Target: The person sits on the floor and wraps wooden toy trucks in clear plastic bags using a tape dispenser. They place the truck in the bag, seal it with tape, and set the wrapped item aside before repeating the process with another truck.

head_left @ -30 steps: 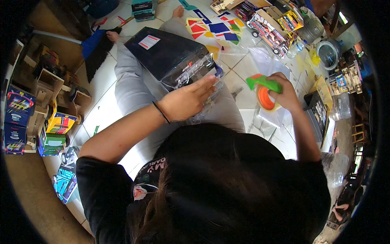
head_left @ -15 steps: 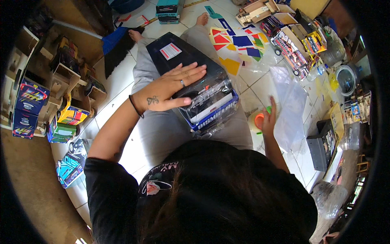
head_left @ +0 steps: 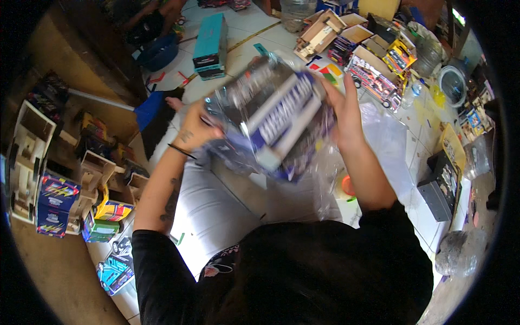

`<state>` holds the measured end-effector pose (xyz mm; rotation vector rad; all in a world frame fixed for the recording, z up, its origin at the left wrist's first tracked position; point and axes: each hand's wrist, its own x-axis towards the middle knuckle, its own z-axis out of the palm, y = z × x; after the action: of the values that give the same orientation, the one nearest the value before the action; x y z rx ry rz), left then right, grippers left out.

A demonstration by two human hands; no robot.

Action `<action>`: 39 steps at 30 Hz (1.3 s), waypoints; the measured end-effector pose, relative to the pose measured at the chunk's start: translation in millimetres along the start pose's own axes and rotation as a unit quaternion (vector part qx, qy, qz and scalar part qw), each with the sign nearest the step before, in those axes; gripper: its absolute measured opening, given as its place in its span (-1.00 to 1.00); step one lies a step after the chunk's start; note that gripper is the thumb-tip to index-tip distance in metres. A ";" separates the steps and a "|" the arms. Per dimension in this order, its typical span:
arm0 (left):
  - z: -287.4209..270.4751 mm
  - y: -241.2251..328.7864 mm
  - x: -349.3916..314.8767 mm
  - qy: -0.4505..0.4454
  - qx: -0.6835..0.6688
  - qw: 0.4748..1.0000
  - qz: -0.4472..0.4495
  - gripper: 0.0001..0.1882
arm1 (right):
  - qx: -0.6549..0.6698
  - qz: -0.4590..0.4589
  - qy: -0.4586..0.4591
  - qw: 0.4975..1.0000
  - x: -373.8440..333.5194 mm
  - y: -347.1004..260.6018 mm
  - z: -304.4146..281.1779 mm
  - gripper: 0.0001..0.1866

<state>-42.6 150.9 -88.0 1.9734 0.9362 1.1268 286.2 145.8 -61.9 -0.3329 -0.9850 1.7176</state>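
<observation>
As we hold the wrapped box point(head_left: 279, 122) tilted above our lap point(head_left: 203, 208), our left hand point(head_left: 199, 127) grips one side; our right hand point(head_left: 346, 116), nearly flat, presses the other. Tape point(head_left: 347, 185) sits below.

White tiles point(head_left: 244, 24) cover the floor, bright with glare at lower left. An ochre wall point(head_left: 76, 70) stands at upper left beside dark wood point(head_left: 103, 46); light shows through a small gap point(head_left: 458, 17) at upper right.
</observation>
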 end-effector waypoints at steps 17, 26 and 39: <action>-7.1 -2.3 32.3 0.094 0.158 0.982 -0.046 -0.26 | -0.643 -0.365 0.013 0.673 -52.2 38.0 -6.0 -0.84; -16.1 -27.8 17.0 0.189 0.226 0.955 -0.030 -0.27 | -0.608 -0.283 -0.042 0.741 -45.8 53.4 35.6 -0.69; -21.5 -36.0 11.3 0.195 0.211 0.957 -0.042 -0.42 | -0.709 -0.304 -0.041 0.634 -54.3 65.1 34.7 -0.26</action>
<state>-66.8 183.1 -104.1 2.0438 1.5623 1.3847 241.8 76.6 -102.3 -0.7797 -2.0795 0.0163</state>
